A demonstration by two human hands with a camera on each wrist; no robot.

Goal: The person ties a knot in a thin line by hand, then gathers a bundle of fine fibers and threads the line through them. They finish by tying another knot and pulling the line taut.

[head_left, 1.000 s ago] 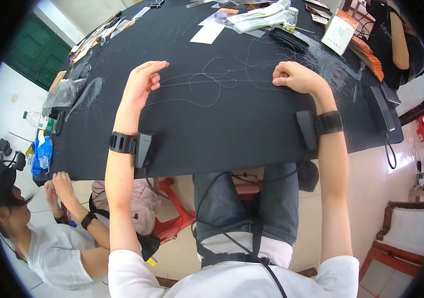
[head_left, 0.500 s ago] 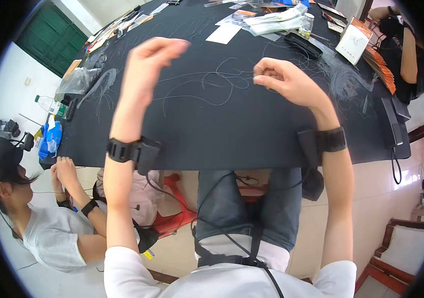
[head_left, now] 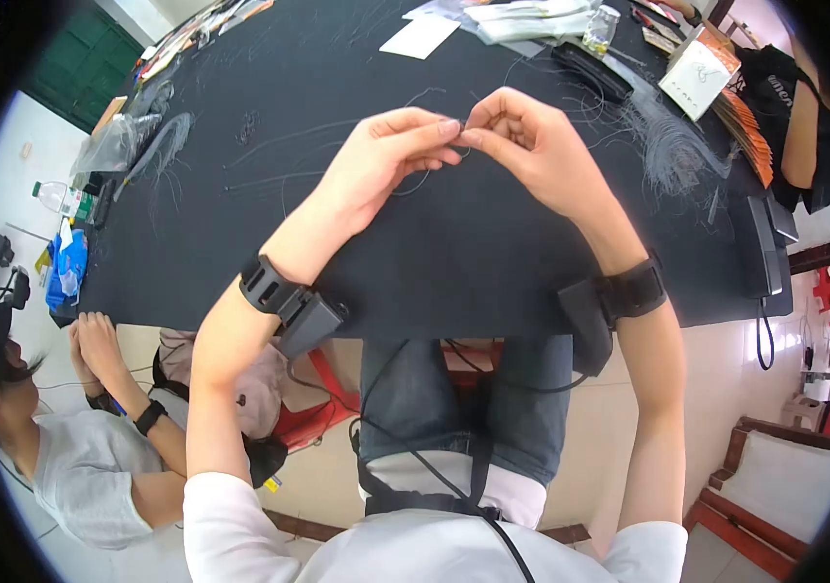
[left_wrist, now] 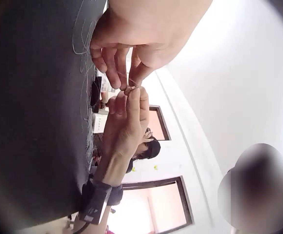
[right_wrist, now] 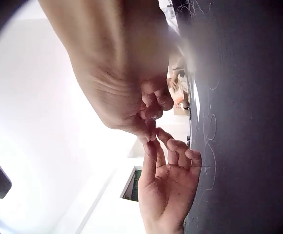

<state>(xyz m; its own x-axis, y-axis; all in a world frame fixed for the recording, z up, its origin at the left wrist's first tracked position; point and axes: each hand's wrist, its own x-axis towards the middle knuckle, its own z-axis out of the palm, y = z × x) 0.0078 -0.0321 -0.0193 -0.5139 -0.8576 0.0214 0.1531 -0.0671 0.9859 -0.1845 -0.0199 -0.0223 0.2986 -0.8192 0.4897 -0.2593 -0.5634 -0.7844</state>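
— Grey thread (head_left: 423, 181) is what both hands are working on, isn't it? Where is it sitting?
— It is hanging just above the black counter (head_left: 434, 272), near the middle. One part is being pinched where the two hands are meeting. A loop is drooping under the left hand (head_left: 376, 165) towards the cloth.
— How are the fingers gripping it?
— The left hand's thumb and forefinger are closing on it at the tips. The right hand (head_left: 536, 146) is pinching the same spot from the other side, with its other fingers curling in. The right wrist view is showing a strand running across the left hand's fingers (right_wrist: 180, 151).
— So how far is the work getting?
— I am judging it as midway on this one strand. It is being held up and handled, but whether a knot or join is forming between the tips is too small to tell. I am not making out any finished piece near the hands.
— And what is being left to do?
— Plenty, I am guessing. Loose threads (head_left: 269, 136) are lying spread over the counter to the left. A thick bundle of threads (head_left: 672, 146) is lying at the right, near a booklet (head_left: 694, 70) and a small jar (head_left: 600, 29).
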